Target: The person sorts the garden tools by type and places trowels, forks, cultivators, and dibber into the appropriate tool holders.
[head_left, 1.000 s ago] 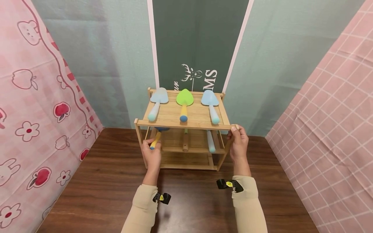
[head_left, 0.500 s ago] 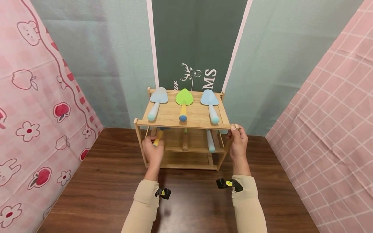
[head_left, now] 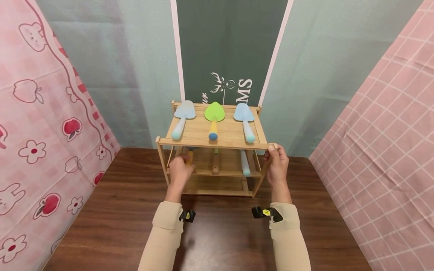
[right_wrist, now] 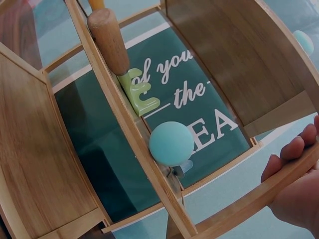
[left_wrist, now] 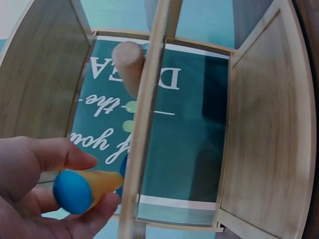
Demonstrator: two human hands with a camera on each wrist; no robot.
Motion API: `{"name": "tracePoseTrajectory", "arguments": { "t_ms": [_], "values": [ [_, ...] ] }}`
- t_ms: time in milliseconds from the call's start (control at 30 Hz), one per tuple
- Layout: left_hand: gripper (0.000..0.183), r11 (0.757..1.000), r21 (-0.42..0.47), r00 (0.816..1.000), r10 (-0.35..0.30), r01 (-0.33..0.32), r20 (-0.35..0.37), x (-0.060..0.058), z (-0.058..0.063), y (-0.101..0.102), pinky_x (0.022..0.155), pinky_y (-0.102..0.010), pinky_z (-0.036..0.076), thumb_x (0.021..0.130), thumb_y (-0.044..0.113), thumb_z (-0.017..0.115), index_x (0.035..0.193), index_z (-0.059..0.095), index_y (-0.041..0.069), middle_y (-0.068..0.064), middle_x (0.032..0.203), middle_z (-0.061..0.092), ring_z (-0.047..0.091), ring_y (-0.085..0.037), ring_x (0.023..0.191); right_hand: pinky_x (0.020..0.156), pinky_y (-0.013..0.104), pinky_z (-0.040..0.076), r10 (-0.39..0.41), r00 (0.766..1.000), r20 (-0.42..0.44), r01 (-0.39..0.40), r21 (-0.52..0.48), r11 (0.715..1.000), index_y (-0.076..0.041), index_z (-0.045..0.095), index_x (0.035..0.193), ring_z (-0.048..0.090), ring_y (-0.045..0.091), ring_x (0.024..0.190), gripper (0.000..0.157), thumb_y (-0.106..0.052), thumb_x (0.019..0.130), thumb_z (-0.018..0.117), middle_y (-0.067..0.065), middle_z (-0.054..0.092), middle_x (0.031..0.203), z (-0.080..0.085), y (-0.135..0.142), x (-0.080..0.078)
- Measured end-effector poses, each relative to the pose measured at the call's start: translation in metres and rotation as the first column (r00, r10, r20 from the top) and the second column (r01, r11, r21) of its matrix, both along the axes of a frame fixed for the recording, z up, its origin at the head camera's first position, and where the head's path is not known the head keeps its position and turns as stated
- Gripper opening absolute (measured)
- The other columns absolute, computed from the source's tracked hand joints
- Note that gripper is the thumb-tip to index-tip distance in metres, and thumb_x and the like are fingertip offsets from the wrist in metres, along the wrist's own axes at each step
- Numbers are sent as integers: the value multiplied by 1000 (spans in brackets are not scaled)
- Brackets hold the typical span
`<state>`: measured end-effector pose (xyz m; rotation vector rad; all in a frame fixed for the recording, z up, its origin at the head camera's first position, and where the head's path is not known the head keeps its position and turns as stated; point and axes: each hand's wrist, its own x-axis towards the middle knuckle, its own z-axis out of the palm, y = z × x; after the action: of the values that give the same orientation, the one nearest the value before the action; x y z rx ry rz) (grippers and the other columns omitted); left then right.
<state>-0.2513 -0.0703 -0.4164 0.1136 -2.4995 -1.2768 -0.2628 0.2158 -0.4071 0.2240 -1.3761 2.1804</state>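
My left hand (head_left: 179, 171) grips the yellow handle (left_wrist: 99, 183) of a garden tool at the left of the wooden rack's (head_left: 217, 142) middle shelf. The handle has a blue end cap (left_wrist: 73, 191) and points toward me; its blue head is mostly hidden. My right hand (head_left: 278, 165) holds the rack's front right top corner, fingers curled round the wood. On the same shelf lie a green rake (right_wrist: 138, 94) with a wooden handle in the centre and a tool with a white handle (head_left: 245, 162) and teal cap at the right.
Three toy shovels lie on the top shelf: a pale blue one (head_left: 185, 110) at left, a green one (head_left: 214, 111) in the middle, and another pale blue one (head_left: 243, 112) at right. The rack stands on a brown wooden table (head_left: 223, 237), before curtains.
My left hand has moved forward and slightly right, carrying the yellow-handled tool deeper over the middle shelf. The right hand keeps its hold on the rack corner.
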Motion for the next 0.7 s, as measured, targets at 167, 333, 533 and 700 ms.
{"name": "tracePoseTrajectory", "arguments": {
  "t_ms": [167, 333, 533, 700],
  "values": [
    [29, 999, -4, 995, -38, 38, 89, 0, 7, -3, 77, -44, 47, 75, 4, 71, 103, 67, -3, -17, 98, 64, 57, -35, 94, 58, 23, 43, 1, 1000, -5, -1, 2, 1000, -9, 62, 88, 48, 17, 65, 9, -5, 91, 55, 7, 51, 70, 0, 0, 0],
    [29, 999, -45, 993, -19, 25, 117, -1, 8, -4, 75, -45, 48, 74, 6, 74, 102, 69, 0, -15, 97, 65, 58, -35, 94, 58, 23, 43, 4, 1000, -11, -4, 3, 1000, -9, 62, 88, 48, 17, 65, 9, -4, 91, 54, 7, 52, 71, 0, 1, 0],
    [26, 994, -105, 997, 11, -3, 74, -5, 5, -3, 75, -46, 48, 72, 5, 74, 98, 71, 3, -14, 97, 66, 59, -38, 92, 58, 24, 43, 4, 1000, -2, -4, 1, 1000, -10, 62, 88, 48, 16, 65, 10, -4, 91, 54, 6, 52, 70, 2, 0, 0],
    [23, 992, -125, 999, 24, -21, 24, -6, 1, -1, 71, -48, 48, 70, 2, 71, 93, 72, 3, -14, 91, 66, 60, -38, 85, 58, 24, 42, -4, 1000, 9, 4, -2, 1000, -9, 63, 88, 48, 16, 65, 11, -3, 91, 54, 7, 52, 70, 1, 1, 1]
  ]
}}
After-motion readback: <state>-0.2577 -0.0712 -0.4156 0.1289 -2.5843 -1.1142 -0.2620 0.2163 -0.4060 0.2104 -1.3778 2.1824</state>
